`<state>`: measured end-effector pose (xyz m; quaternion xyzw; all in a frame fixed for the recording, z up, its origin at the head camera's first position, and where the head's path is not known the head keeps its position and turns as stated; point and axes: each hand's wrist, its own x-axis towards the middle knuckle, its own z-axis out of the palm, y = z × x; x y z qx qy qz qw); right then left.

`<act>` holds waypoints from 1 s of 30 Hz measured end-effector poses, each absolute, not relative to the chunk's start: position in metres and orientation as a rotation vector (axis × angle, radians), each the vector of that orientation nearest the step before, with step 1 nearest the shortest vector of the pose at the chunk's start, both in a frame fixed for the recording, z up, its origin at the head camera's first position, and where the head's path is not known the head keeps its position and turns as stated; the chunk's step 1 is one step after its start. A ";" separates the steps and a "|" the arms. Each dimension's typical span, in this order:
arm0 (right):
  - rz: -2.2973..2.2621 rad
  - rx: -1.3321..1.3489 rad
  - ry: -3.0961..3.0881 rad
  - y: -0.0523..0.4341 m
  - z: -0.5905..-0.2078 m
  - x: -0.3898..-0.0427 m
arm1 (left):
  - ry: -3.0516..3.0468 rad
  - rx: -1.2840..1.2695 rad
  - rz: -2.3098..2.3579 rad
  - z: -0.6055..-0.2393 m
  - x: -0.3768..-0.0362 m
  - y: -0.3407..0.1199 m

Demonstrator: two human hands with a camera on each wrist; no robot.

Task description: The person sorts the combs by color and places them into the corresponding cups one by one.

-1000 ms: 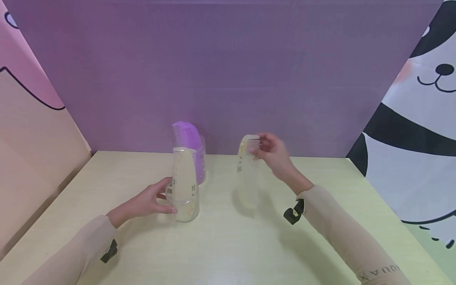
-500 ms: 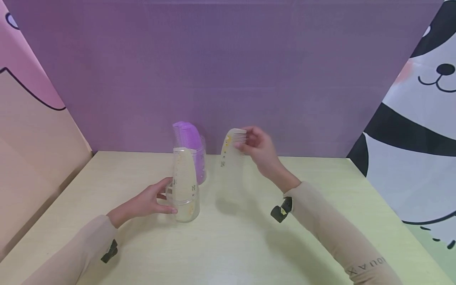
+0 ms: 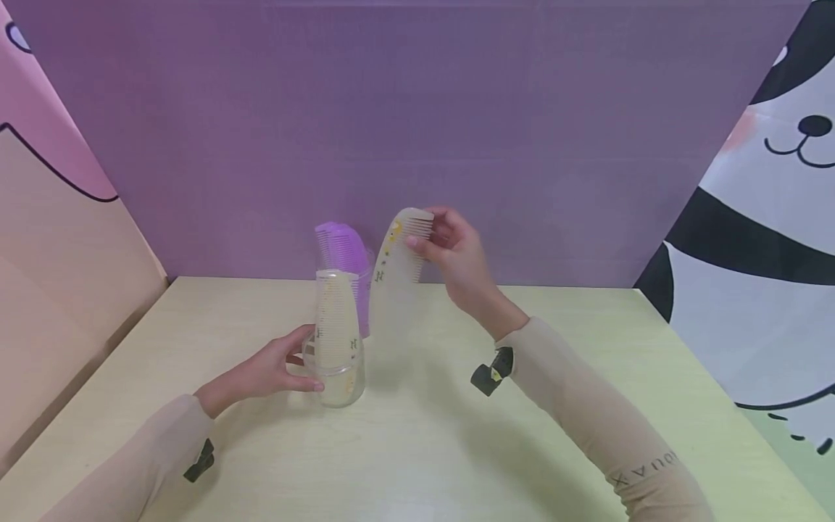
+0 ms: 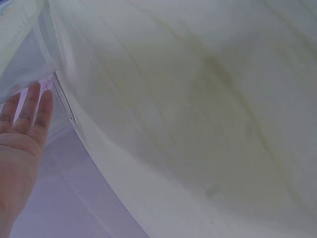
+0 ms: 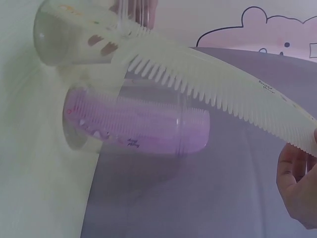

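My left hand (image 3: pixel 267 366) holds a clear cup (image 3: pixel 352 395) on the table, thumb at its front and fingers at its far side. A pale yellow comb (image 3: pixel 337 319) stands in that cup. Up and to the right, my right hand (image 3: pixel 459 264) pinches another pale yellow comb (image 3: pixel 399 243) by its toothed upper end. This comb hangs tilted in the air, its lower end faint against the table. Behind the held cup, purple combs (image 3: pixel 352 250) lean in a second clear cup (image 5: pixel 74 136), partly hidden in the head view. In the left wrist view, the fingers (image 4: pixel 29 109) look straight against the clear wall.
The pale wooden table (image 3: pixel 417 464) meets a purple backdrop (image 3: pixel 457 130) close behind the second cup. Cartoon-printed panels stand at both sides, with a panda (image 3: pixel 770 239) on the right.
My right hand has moved left and upward with the pale yellow comb, bringing it beside the purple combs. The left hand and its cup have stayed in place.
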<state>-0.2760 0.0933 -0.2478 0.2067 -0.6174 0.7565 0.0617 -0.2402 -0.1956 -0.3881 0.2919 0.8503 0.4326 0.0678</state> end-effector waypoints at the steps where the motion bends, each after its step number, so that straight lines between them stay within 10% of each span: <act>1: 2.299 0.624 -1.853 0.091 -0.246 -0.276 | 2.558 0.879 1.306 -0.388 -0.240 -0.196; 30: 2.348 0.525 -1.792 0.032 -0.262 -0.275 | 2.555 0.928 1.304 -0.388 -0.240 -0.197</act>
